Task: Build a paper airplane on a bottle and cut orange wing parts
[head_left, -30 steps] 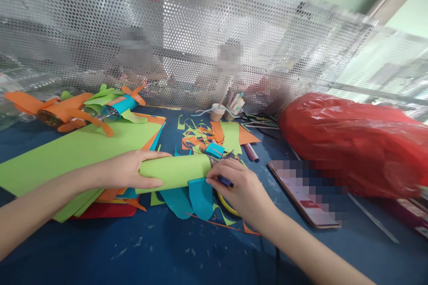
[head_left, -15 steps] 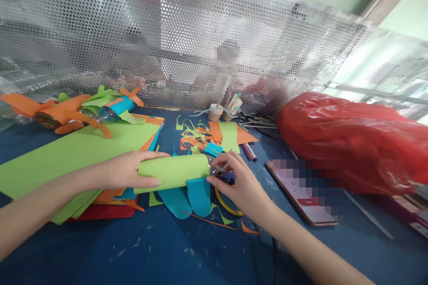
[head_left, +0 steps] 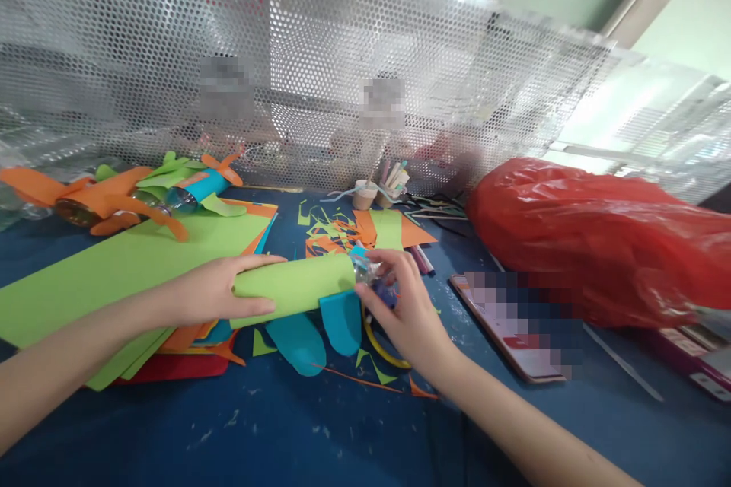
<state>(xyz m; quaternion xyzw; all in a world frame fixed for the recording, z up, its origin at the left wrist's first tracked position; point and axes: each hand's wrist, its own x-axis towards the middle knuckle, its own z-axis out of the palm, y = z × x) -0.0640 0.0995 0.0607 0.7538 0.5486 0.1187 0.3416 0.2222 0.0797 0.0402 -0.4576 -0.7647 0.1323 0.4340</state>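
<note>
A clear plastic bottle wrapped in light green paper (head_left: 302, 280) lies sideways above the table. My left hand (head_left: 220, 291) is closed round its left end, thumb and fingers on the paper. At the other end, the bare bottle neck (head_left: 362, 268) sticks out of the wrap, and my right hand (head_left: 403, 297) pinches it; the fingertips partly hide it. Below the wrap are two rounded blue paper pieces, one upright strip (head_left: 341, 323) touching the wrap and a flatter one (head_left: 302, 346). A yellow ring (head_left: 385, 346) shows behind my right hand.
Green paper sheets (head_left: 131, 259) lie at the left, with paper-and-bottle planes (head_left: 103, 198) behind. Paper scraps (head_left: 328, 228), cups with markers (head_left: 365, 195) and a perforated metal screen (head_left: 320, 53) are farther back. A phone (head_left: 508, 327) and red plastic bag (head_left: 588, 236) lie right.
The wrapped bottle has tilted slightly, its neck end rising a little. My right hand's fingers have shifted at the neck, showing more clear plastic. My left hand keeps its hold.
</note>
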